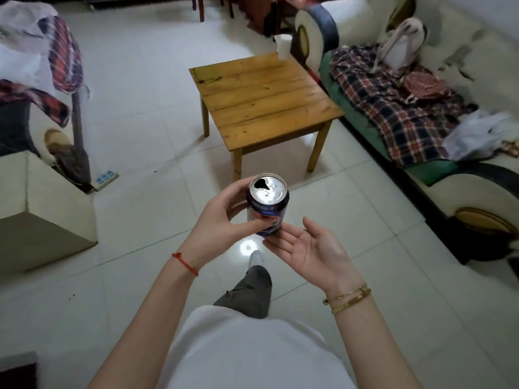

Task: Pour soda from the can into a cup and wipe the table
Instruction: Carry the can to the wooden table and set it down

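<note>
**One opened can in hand, cup waiting on the bench**

One blue soda can [268,204] stands upright in mid-air above the tiled floor [140,108], in front of the person's white shirt [252,355]. Its silver top faces the camera and the mouth is open, a dark hole at the far left of the lid. The left hand [222,223] has its grip around the can's side, thumb across the near face of the label and fingers curled behind. The right hand [311,249] lies palm up just beside and below the can, fingers straight and relaxed, its grip released; the fingertips reach under the can's base and seem to touch it, though the contact is hard to make out.

Beyond the can, well apart from it, a small wooden bench [266,105] of bare planks stands on the floor. A white cup [283,46] stands upright at its far right corner.

A red string [185,263] circles the left wrist and gold bracelets [349,299] circle the right. To the right of the bench a sofa [477,189] carries a plaid blanket [393,108] and a pale bag [401,43]. At the left, plaid cloth [61,54] hangs over furniture, and a power strip [105,176] lies on the floor.
</note>
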`<state>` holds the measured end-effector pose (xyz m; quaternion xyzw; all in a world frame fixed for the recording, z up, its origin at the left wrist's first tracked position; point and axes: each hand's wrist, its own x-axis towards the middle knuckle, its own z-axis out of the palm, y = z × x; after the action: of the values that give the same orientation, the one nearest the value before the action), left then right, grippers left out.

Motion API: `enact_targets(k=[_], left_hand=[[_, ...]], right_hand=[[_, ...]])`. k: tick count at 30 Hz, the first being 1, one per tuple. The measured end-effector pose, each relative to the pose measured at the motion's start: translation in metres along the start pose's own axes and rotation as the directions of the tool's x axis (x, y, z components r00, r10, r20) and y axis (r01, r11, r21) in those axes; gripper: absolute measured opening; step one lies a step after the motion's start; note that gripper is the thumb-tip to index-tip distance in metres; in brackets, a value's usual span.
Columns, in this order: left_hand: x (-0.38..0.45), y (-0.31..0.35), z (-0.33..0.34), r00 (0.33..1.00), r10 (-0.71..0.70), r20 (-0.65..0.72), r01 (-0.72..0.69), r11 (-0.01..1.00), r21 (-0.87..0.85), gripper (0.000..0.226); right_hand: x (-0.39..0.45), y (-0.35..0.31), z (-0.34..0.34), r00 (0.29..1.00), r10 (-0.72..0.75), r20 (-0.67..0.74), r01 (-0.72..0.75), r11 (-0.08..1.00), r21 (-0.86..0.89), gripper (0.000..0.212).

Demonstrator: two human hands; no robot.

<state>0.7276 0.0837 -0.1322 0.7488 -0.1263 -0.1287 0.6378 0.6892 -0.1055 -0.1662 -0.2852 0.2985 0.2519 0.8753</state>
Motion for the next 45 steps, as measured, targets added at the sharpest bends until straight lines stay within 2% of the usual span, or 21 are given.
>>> enact_targets(k=[7, 17, 31, 35, 41, 45], left_hand=[[0.114, 0.012, 0.005, 0.997, 0.023, 0.077, -0.024, 1.0, 0.009, 0.069], [0.276, 0.021, 0.005, 0.993, 0.08, 0.09, -0.079, 0.997, -0.008, 0.067], [0.417, 0.014, 0.028, 0.996, 0.022, 0.091, -0.022, 1.0, -0.007, 0.069], [0.468, 0.007, 0.042, 0.999, 0.006, 0.051, -0.006, 1.0, -0.007, 0.071], [0.565, 0.01, 0.07, 0.994, -0.018, -0.109, 0.016, 1.0, -0.025, 0.071], [0.627, 0.015, 0.086, 0.985, -0.034, -0.169, 0.03, 0.999, -0.025, 0.073]], right_hand=[[0.043, -0.091, 0.009, 0.997, -0.063, -0.034, 0.064, 0.997, 0.04, 0.061], [0.124, -0.219, 0.033, 0.991, -0.124, -0.056, 0.127, 0.99, 0.058, 0.06], [0.215, -0.342, 0.019, 0.994, -0.075, -0.074, 0.079, 0.996, 0.05, 0.061], [0.25, -0.394, 0.012, 0.997, -0.042, -0.057, 0.043, 0.999, 0.006, 0.061], [0.307, -0.506, 0.012, 0.998, 0.057, -0.025, -0.059, 0.994, -0.089, 0.062], [0.342, -0.577, 0.017, 0.993, 0.117, -0.018, -0.118, 0.982, -0.149, 0.061]])
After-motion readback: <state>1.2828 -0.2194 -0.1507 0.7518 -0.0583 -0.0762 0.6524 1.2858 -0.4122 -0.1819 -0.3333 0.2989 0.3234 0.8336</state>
